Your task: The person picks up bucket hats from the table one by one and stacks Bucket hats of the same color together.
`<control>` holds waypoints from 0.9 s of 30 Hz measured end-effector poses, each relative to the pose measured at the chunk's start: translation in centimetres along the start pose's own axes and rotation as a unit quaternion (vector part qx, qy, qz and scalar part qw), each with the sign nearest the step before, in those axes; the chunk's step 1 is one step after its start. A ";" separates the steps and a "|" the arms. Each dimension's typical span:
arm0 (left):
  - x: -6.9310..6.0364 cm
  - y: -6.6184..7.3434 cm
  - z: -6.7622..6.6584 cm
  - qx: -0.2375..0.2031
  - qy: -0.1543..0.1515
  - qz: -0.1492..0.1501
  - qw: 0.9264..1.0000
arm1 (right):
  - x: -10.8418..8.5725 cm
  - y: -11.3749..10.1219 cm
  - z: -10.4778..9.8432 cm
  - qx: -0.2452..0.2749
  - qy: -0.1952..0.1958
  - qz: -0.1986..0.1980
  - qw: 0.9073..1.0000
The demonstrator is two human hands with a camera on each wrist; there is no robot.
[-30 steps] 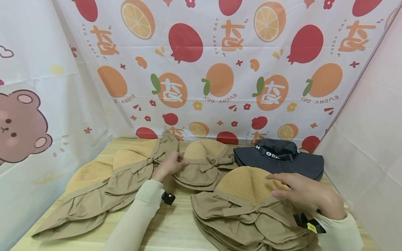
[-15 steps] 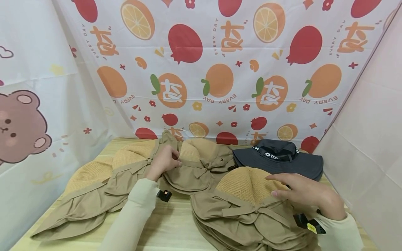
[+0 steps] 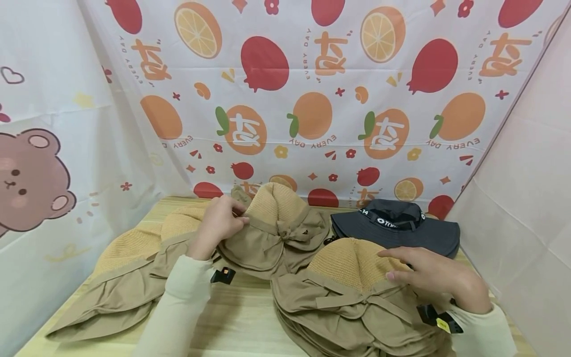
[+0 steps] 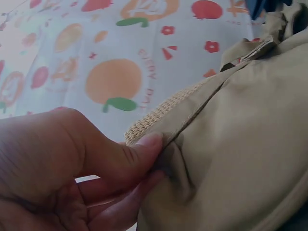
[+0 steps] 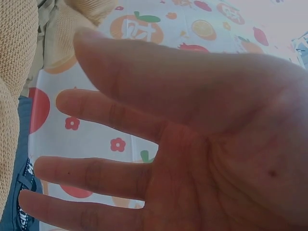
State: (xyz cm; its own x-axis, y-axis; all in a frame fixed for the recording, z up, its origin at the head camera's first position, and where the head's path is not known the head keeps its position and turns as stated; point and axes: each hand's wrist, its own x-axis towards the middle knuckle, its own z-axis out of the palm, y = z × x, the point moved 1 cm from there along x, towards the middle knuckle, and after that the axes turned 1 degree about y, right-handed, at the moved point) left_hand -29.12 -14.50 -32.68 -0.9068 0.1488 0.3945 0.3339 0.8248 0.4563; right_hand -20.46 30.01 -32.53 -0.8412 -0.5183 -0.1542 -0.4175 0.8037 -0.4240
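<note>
My left hand pinches the left side of a sun hat with a straw-coloured woven crown and khaki cloth brim, where crown and brim meet. In the left wrist view, thumb and fingers bunch the khaki cloth below the woven strip. A cloth bow sits on the front of this hat. Over the right side of a stack of similar sun hats is my right hand. Its fingers are straight and spread, seen in the right wrist view beside the woven crown; it grips nothing.
Two more straw-and-khaki hats lie overlapping along the left side of the wooden-look table. A dark bucket hat with white lettering stands at the back right. Printed cloth walls enclose the back and sides.
My left hand has moved left and slightly up, bringing the middle sun hat with it; its crown stands higher. The hat now covers part of the left pair. My right hand has stayed put.
</note>
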 end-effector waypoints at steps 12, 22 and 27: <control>-1.2 2.2 -2.4 0.029 0.118 0.033 0.992 | -0.1 -0.1 -0.1 -0.001 0.002 -0.006 1.000; -2.5 4.0 -4.2 0.007 0.203 0.072 0.977 | 0.1 0.2 -0.3 -0.002 0.000 -0.011 1.000; -3.3 5.1 -4.8 -0.020 0.223 0.096 0.970 | 0.0 0.5 -0.4 -0.017 0.015 -0.011 1.000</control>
State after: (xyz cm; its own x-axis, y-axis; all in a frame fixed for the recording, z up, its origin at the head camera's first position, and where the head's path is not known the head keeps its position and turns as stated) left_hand -23.17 -13.37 -27.87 -0.6276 0.0395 0.7775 0.5044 0.7814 0.3674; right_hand -20.77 30.53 -32.38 -0.8415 -0.5273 -0.1176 -0.4468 0.8017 -0.3971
